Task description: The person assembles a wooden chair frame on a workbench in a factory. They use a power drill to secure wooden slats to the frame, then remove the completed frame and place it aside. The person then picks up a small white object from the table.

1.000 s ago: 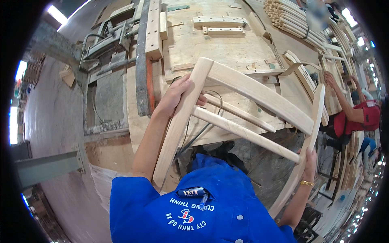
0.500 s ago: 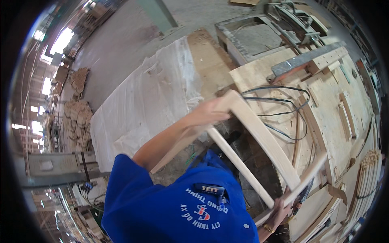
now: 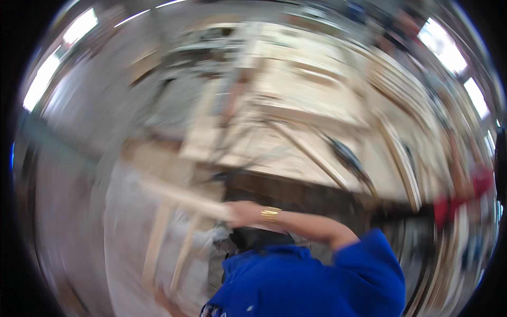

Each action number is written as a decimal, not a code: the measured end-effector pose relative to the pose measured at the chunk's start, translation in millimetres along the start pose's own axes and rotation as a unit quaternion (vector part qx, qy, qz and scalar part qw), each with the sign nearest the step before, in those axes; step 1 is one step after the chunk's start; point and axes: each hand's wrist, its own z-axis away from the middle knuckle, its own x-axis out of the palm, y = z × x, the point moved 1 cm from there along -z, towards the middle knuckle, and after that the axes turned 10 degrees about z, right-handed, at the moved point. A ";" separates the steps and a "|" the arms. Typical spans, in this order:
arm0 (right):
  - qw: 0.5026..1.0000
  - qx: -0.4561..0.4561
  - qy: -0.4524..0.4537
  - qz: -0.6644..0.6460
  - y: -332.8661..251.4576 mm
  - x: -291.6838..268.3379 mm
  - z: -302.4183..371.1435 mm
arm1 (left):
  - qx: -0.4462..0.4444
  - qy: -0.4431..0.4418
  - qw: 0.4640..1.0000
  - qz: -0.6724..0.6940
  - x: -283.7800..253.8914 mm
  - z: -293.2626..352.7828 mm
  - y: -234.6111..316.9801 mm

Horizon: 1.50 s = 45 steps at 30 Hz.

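A pale wooden frame (image 3: 186, 196), with rails joining its longer pieces, is held low on my left, over the sheet-covered surface. My right hand (image 3: 244, 213), a gold band at its wrist, is closed around the near end of one long piece. At the lower left my left hand (image 3: 166, 301) grips the frame's other side; motion blurs its fingers. The whole view is smeared, so the frame's joints do not show clearly.
A wooden workbench (image 3: 227, 148) stands ahead with wooden strips on it. A dark hand tool (image 3: 346, 158) lies there beside a long strip. Translucent sheeting (image 3: 124, 232) covers a surface at left. A person in a red sleeve (image 3: 446, 211) is at the right.
My view has turned right toward the bench. The wooden frame has swung from in front of me to my left, still in both hands. A person in red has come into view.
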 end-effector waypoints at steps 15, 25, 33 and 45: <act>0.980 0.082 0.178 -0.031 -52.9 27.4 7.6 | 0.248 -0.007 0.961 0.124 -70.5 -182.7 141.3; 0.774 0.093 0.411 -0.473 7.1 3.1 218.0 | 0.499 -0.279 0.792 0.214 -76.8 -87.5 411.9; 0.607 0.016 0.678 -0.413 43.8 -135.1 324.1 | 0.385 -0.553 0.698 0.244 28.9 -35.0 552.9; 0.455 0.111 0.834 -0.293 156.1 -408.0 379.2 | 0.354 -0.491 0.782 0.145 118.8 -65.0 484.1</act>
